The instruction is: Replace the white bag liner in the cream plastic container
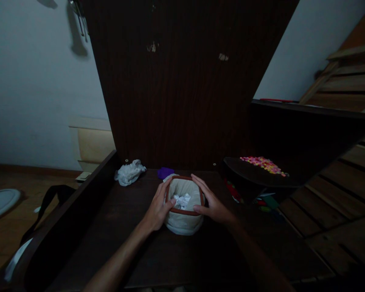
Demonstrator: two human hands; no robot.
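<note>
A small bin (pixel 184 224) with a brown rim and a pale liner folded over its outside stands on the dark wooden surface (pixel 134 259). Crumpled white paper (pixel 181 201) lies inside it. My left hand (pixel 160 206) is wrapped round the bin's left side, thumb over the rim. On the right side, my right hand (pixel 211 202) holds the rim the same way, fingers along the outside and thumb at the front corner. Behind the bin is a purple item (pixel 165 173), partly hidden. A crumpled whitish plastic bag (pixel 129 172) lies at the back left.
A tall dark panel (pixel 176 89) rises behind the surface. A raised board (pixel 69 211) borders the left side. At right, a rounded shelf (pixel 246 172) bears pink and yellow pieces (pixel 264 164), with red and green items beneath. Wooden slats (pixel 337 190) stand farther right.
</note>
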